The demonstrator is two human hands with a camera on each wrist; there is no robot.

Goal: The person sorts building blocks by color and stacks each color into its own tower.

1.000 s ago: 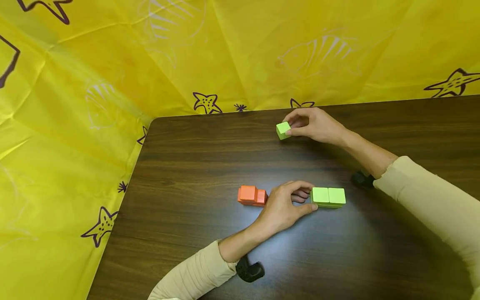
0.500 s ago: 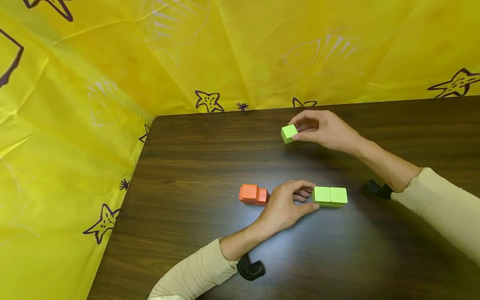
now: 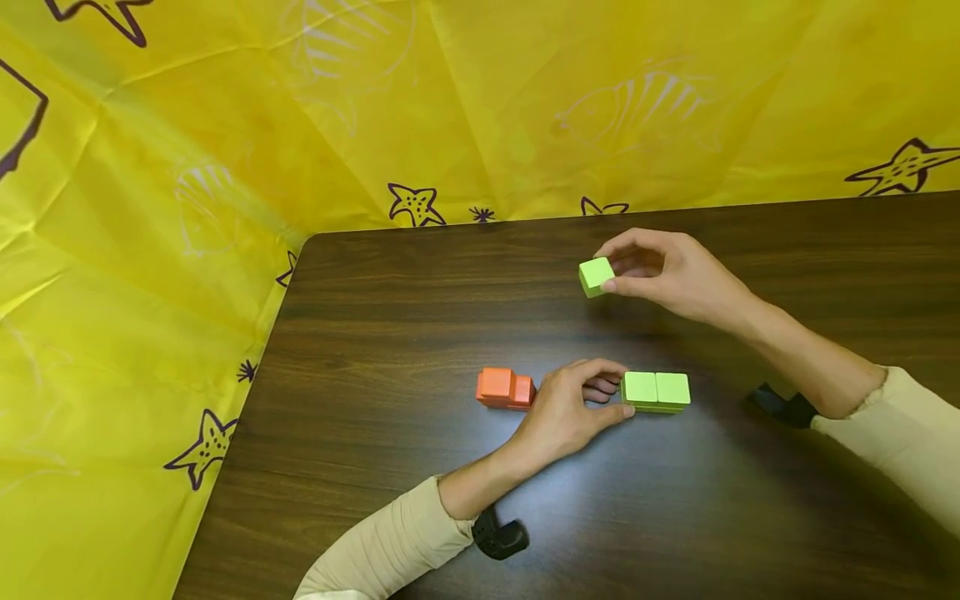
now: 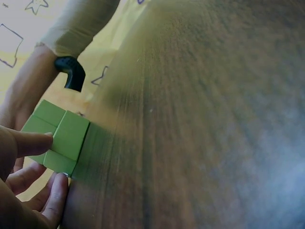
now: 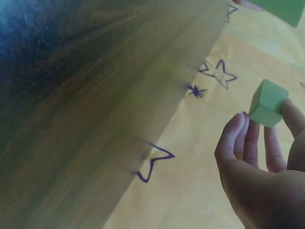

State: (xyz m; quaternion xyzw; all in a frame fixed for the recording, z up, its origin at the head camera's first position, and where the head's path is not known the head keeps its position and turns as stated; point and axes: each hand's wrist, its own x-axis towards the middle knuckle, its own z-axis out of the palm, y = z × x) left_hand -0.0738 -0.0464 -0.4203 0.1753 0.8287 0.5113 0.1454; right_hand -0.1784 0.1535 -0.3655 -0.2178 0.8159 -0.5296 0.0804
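Above the far part of the table, my right hand (image 3: 682, 275) pinches a light green cube (image 3: 597, 275) between thumb and fingers. The same green cube (image 5: 269, 102) shows at the fingertips in the right wrist view. My left hand (image 3: 566, 408) holds the left end of a low stack of green blocks (image 3: 656, 390), two square tops side by side over a lower layer. Thumb and fingers lie on opposite sides of the green block stack (image 4: 62, 136) in the left wrist view. A stepped pile of orange blocks (image 3: 497, 386) lies just left of the left hand, partly behind it.
The dark wood table (image 3: 390, 467) ends at a yellow cloth (image 3: 480, 100) printed with fish and starfish, along the back and left. A black band with a curved piece (image 3: 501, 537) sits at the left wrist, and a similar black piece (image 3: 780, 406) at the right.
My right hand has moved right and nearer, carrying the green cube along. My left hand, the green stack and the orange blocks stay in place.
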